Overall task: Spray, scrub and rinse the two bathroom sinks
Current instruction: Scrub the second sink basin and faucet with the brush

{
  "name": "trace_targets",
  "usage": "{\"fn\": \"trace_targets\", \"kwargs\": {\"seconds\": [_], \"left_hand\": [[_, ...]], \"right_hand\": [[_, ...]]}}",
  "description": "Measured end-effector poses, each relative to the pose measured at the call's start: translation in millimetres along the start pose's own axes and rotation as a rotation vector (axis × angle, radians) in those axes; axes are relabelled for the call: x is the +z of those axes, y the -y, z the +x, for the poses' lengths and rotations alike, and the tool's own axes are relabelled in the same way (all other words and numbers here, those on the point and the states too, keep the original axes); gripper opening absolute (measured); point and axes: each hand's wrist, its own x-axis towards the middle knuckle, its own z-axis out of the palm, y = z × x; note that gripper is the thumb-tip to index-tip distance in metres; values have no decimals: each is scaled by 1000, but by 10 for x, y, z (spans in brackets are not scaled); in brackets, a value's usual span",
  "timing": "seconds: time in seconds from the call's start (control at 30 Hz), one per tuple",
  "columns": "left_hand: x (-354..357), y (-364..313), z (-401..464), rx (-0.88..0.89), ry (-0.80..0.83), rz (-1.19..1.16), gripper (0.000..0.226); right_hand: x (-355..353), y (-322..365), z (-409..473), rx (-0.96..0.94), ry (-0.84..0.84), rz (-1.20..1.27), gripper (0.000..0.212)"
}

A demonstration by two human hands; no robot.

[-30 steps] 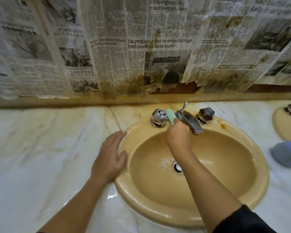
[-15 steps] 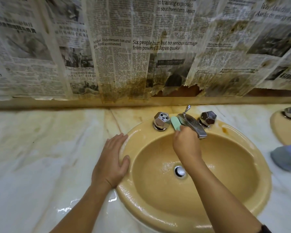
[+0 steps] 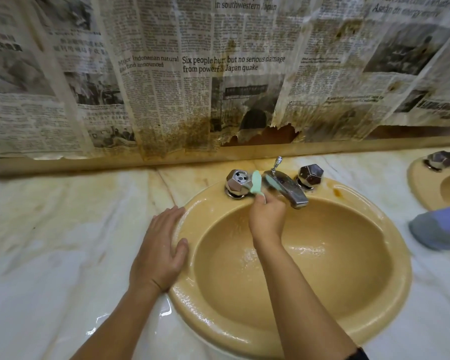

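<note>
A wet tan oval sink [image 3: 390, 294] fills the middle of the marble counter. My right hand [image 3: 266, 216] grips a pale green scrub brush [image 3: 256, 184] and holds its head against the left side of the chrome faucet spout [image 3: 290, 189], between the spout and the left chrome knob [image 3: 238, 181]. The right knob [image 3: 311, 175] is dark and faceted. My left hand [image 3: 160, 252] rests flat on the sink's left rim, fingers straight. A second tan sink [image 3: 424, 188] shows at the far right edge.
A blue-grey cloth [image 3: 439, 228] lies on the counter between the two sinks. Stained newspaper [image 3: 218, 74] covers the wall behind, above a wooden ledge [image 3: 115, 162]. Wet white marble counter [image 3: 50, 242] stretches to the left.
The brush has shifted slightly along the left side of the faucet spout with my right hand. My left hand has stayed on the rim. The view has tilted a little.
</note>
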Motion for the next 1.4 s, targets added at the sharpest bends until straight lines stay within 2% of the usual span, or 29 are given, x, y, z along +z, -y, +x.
{"fn": "trace_targets", "kwargs": {"seconds": [0.17, 0.33, 0.43, 0.6, 0.73, 0.8, 0.93, 1.03, 1.1, 1.2, 1.3, 1.4], "left_hand": [[-7, -24, -12, -3, 3, -15, 67], [-1, -16, -8, -10, 3, -11, 67], [-11, -12, -7, -13, 8, -15, 66], [-11, -1, 4, -19, 10, -16, 67], [-12, -18, -2, -25, 4, -25, 67], [-11, -19, -4, -19, 0, -22, 66], [-19, -30, -5, -25, 0, -30, 67], [-21, -41, -8, -27, -4, -38, 67], [-23, -37, -18, -37, -17, -43, 66], [-25, -42, -23, -48, -47, -51, 65], [-13, -38, -12, -44, -66, -36, 64], [-8, -18, -8, -40, -79, -17, 63]], "right_hand": [[5, -242, -307, 93, -5, 214, 28], [98, -235, -224, 99, -43, 239, 28], [19, -346, -455, 97, -4, 253, 41], [45, -223, -136, 101, -19, 181, 27], [-82, -224, -502, 237, 95, 378, 26], [-88, -163, -512, 270, 98, 449, 29], [0, -36, -437, 340, 46, 510, 26], [-53, -99, -730, 352, 140, 505, 25], [-160, -200, -863, 245, 146, 352, 25], [-374, -245, -837, -52, 150, -85, 36], [-454, -68, -743, -202, 210, -589, 42], [-235, 160, -610, -266, 292, -733, 47]]}}
